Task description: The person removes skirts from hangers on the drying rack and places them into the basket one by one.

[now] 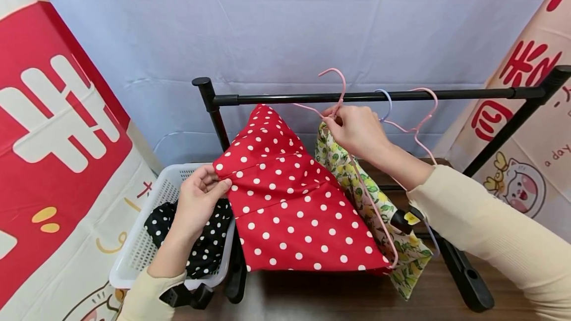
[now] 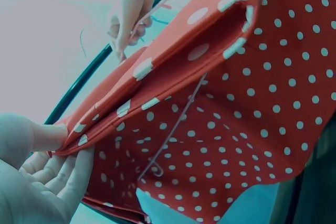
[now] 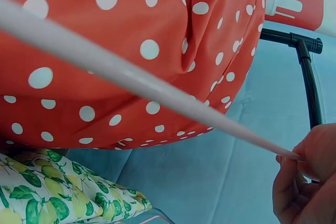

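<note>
Pale blue backdrop, left hand pinching red polka-dot fabric, right hand pinching pink hanger

Along the bottom of the frame I see a brown wooden surface under the feet of the black rack, with a white basket at lower left. From the rail, right of centre, hang a blue hanger and a pink hanger.
</note>
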Available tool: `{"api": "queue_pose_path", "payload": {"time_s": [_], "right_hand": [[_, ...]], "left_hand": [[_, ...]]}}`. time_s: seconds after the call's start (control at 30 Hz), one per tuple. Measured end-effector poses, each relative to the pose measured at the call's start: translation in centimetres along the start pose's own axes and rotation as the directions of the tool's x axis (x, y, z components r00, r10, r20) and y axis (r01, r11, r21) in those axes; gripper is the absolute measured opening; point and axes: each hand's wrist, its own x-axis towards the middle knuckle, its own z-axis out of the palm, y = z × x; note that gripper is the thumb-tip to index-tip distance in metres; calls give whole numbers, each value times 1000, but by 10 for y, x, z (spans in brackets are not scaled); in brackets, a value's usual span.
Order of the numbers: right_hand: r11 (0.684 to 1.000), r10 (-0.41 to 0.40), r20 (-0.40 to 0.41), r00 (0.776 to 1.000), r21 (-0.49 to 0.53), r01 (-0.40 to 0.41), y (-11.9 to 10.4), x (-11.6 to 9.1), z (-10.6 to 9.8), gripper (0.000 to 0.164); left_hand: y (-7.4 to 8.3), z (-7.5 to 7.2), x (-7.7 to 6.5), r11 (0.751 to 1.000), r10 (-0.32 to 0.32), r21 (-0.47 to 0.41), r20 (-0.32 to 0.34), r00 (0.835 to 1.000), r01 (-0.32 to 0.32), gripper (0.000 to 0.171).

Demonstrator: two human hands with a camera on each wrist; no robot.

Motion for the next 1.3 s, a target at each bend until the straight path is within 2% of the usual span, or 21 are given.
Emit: {"api": "queue_pose_path", "payload": {"time_s": [0.3, 0.53, 0.7, 0.97, 1.3], "right_hand": [[1000, 13, -7, 1000, 9, -13, 1, -1, 1, 22], [1000, 13, -5, 1000, 23, -13, 0, 0, -1, 23], [999, 7, -5, 1000, 32, -7, -1, 0, -1, 23], [999, 9, -2, 1000, 31, -9, 0, 1, 1, 22], [999, 31, -2, 1000, 11, -31, 1, 0, 0, 30]], "left_hand": [[5, -10, -1, 997, 34, 76, -32, 999, -32, 25], [13, -22, -4, 994, 76, 78, -67, 995, -71, 23], [16, -30, -6, 993, 85, 95, -111, 990, -74, 21], [17, -42, -8, 992, 84, 104, -197, 977, -64, 19], [23, -55, -10, 997, 68, 45, -304, 950, -57, 20]]}}
